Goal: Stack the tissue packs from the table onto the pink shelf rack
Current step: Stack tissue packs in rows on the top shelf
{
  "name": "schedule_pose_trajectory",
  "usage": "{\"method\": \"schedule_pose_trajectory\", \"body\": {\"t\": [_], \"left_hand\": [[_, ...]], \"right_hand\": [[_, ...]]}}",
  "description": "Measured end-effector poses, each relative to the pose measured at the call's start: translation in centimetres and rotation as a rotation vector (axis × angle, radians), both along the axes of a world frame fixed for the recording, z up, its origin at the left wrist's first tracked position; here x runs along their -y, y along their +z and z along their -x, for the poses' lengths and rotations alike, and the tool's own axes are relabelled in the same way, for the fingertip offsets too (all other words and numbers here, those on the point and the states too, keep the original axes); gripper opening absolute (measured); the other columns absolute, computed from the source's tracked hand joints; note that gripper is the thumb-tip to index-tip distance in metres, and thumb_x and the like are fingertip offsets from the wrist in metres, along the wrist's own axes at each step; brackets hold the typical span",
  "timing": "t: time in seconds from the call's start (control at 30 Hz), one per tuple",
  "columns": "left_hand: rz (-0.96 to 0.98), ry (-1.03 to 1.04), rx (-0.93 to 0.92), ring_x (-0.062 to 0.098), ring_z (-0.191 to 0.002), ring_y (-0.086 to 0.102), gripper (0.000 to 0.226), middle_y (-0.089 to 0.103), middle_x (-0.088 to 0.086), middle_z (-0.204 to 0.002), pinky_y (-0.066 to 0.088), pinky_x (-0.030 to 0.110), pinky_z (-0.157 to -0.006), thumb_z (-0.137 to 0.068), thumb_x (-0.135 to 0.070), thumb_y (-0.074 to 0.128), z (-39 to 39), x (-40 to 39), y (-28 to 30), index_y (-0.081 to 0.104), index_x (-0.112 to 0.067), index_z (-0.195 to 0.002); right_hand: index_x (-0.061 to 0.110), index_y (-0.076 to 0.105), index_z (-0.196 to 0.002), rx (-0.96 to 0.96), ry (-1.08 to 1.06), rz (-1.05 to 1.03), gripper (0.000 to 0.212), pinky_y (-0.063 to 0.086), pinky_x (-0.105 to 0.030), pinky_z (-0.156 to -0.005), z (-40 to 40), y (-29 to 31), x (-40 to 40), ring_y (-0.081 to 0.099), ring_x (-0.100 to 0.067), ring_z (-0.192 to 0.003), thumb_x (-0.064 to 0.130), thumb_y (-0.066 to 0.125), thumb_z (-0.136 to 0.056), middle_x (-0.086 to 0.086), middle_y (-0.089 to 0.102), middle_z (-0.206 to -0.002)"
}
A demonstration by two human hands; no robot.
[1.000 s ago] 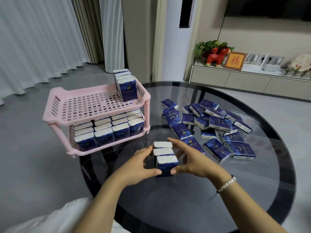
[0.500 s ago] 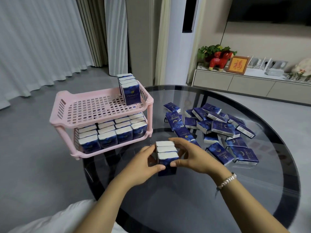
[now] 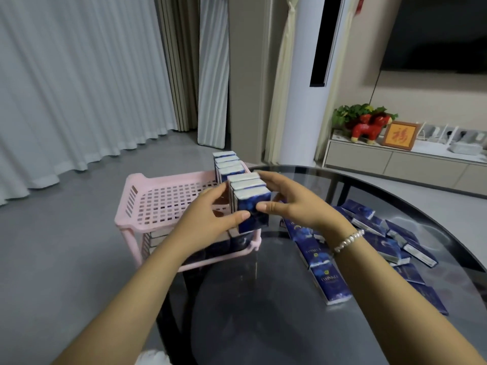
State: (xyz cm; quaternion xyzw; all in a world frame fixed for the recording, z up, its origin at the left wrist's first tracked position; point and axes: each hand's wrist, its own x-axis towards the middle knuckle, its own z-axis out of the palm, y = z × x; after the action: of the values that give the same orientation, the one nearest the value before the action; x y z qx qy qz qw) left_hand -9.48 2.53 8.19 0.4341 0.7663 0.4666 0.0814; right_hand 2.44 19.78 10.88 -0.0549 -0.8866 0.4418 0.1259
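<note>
A dark glass table (image 3: 263,299) fills the foreground of a living room, with loose tissue packs (image 3: 379,248) scattered to its right. The left hand (image 3: 208,222) and right hand (image 3: 292,204) squeeze a row of three upright packs (image 3: 250,201) between them above the pink shelf rack (image 3: 163,206), whose top tier holds one row (image 3: 228,164) at its right end. Soft, light and slick-wrapped, the bundle probably needs firm pressure on its end faces; the lower tier looks full, though largely hidden.

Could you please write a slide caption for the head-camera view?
Both hands, left and right, carry three tissue packs over the pink rack's top shelf.
</note>
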Motion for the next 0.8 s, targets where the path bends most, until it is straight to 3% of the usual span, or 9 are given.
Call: {"method": "schedule_pose_trajectory", "body": {"t": [0.07, 0.2, 0.37, 0.53, 0.6, 0.67, 0.7, 0.8], "left_hand": [[-0.009, 0.033, 0.012, 0.008, -0.124, 0.05, 0.068, 0.053, -0.012, -0.137, 0.04, 0.033, -0.106, -0.077, -0.042, 0.074, 1.3, -0.3, 0.8, 0.046, -0.036, -0.138], [-0.008, 0.052, 0.047, 0.008, -0.12, 0.052, 0.064, 0.054, -0.011, -0.136, 0.038, 0.025, -0.098, -0.081, -0.032, 0.073, 3.2, -1.3, 1.4, 0.047, -0.032, -0.139], [-0.02, 0.044, 0.13, 0.009, -0.12, 0.055, 0.057, 0.058, -0.015, -0.13, 0.044, 0.037, -0.103, -0.083, -0.035, 0.071, 4.3, -2.1, 0.2, 0.047, -0.041, -0.134], [0.005, 0.047, 0.124, 0.012, -0.124, 0.05, 0.062, 0.047, -0.011, -0.142, 0.046, 0.039, -0.102, -0.086, -0.037, 0.066, 5.2, -2.6, 0.1, 0.038, -0.039, -0.142], [0.035, 0.051, 0.07, 0.011, -0.125, 0.046, 0.064, 0.04, -0.01, -0.146, 0.046, 0.027, -0.099, -0.089, -0.034, 0.064, 5.3, -2.7, 0.2, 0.034, -0.036, -0.145], [0.051, 0.042, 0.053, 0.007, -0.119, 0.042, 0.064, 0.036, -0.01, -0.142, 0.046, 0.006, -0.078, -0.091, -0.027, 0.062, 5.0, -2.8, 0.3, 0.032, -0.032, -0.147], [0.058, 0.043, 0.045, 0.006, -0.116, 0.041, 0.065, 0.036, -0.01, -0.141, 0.044, 0.005, -0.075, -0.091, -0.026, 0.062, 4.8, -2.9, 0.2, 0.032, -0.032, -0.147], [0.101, 0.068, -0.01, 0.013, -0.121, 0.047, 0.07, 0.04, -0.004, -0.143, 0.039, 0.024, -0.097, -0.087, -0.032, 0.065, 4.7, -3.2, -0.4, 0.03, -0.035, -0.147]], "right_hand": [[0.03, 0.034, -0.14, -0.011, 0.015, 0.018, 0.062, 0.044, -0.014, -0.089, 1.7, 0.8, -0.2, 0.049, 0.004, -0.115, 0.02, 0.064, -0.087, 0.024, 0.048, -0.128], [0.038, 0.038, -0.13, -0.002, 0.024, 0.107, 0.053, 0.047, -0.015, -0.087, 4.2, 0.9, -0.8, 0.053, 0.0, -0.111, 0.016, 0.062, -0.089, 0.028, 0.052, -0.116], [0.034, 0.035, -0.14, -0.002, -0.009, 0.053, 0.06, 0.045, -0.032, -0.099, 5.7, 0.0, -1.5, 0.048, -0.006, -0.12, 0.022, 0.063, -0.088, 0.019, 0.049, -0.129], [0.033, 0.032, -0.141, -0.002, -0.039, -0.042, 0.064, 0.045, -0.036, -0.099, 6.5, 0.2, -1.7, 0.048, -0.011, -0.118, 0.025, 0.064, -0.087, 0.016, 0.047, -0.133], [0.033, 0.033, -0.141, 0.007, -0.042, -0.068, 0.063, 0.046, -0.036, -0.098, 6.8, 0.3, -1.9, 0.049, -0.012, -0.117, 0.023, 0.065, -0.087, 0.013, 0.047, -0.136], [0.035, 0.034, -0.14, 0.03, -0.048, -0.086, 0.064, 0.046, -0.036, -0.097, 7.1, 0.2, -2.1, 0.05, -0.012, -0.116, 0.021, 0.066, -0.086, 0.01, 0.048, -0.137], [0.036, 0.034, -0.139, 0.052, -0.054, -0.093, 0.064, 0.047, -0.037, -0.097, 7.2, 0.1, -2.3, 0.051, -0.012, -0.115, 0.022, 0.067, -0.085, 0.008, 0.049, -0.136], [0.034, 0.034, -0.137, 0.147, -0.059, -0.13, 0.066, 0.048, -0.04, -0.097, 7.2, 0.1, -2.7, 0.055, -0.014, -0.11, 0.023, 0.069, -0.082, 0.001, 0.054, -0.128]]}}
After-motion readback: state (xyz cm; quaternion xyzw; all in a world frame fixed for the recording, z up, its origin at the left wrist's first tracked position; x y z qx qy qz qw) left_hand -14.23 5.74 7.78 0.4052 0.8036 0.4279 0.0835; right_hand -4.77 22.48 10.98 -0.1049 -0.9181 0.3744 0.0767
